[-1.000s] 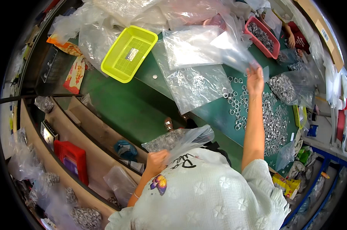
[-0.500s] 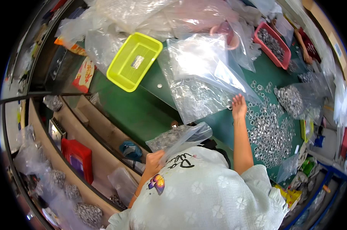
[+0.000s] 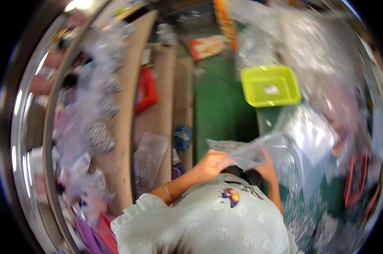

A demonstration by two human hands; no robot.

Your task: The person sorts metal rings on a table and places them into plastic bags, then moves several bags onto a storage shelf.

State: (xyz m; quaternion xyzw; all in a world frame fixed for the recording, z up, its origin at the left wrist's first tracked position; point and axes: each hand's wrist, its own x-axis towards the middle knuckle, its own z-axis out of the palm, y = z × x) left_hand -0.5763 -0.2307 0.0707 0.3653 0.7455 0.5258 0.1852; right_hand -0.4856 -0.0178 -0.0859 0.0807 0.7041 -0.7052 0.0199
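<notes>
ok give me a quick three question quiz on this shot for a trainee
1. True or false: both hands grip the clear plastic bag.
2. Which colour is the empty-looking tray on the green table? A red, B lime yellow, C blue.
3. Fill in: the left hand wears a thin ___ at the wrist.

Key: 1 true: the right hand grips it too. 2 B. 3 bracelet.

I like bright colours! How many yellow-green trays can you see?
1. The yellow-green tray sits on the green table, up and right of both hands holding the clear bag. The picture is blurry, so the plastic bags may hide more.
</notes>
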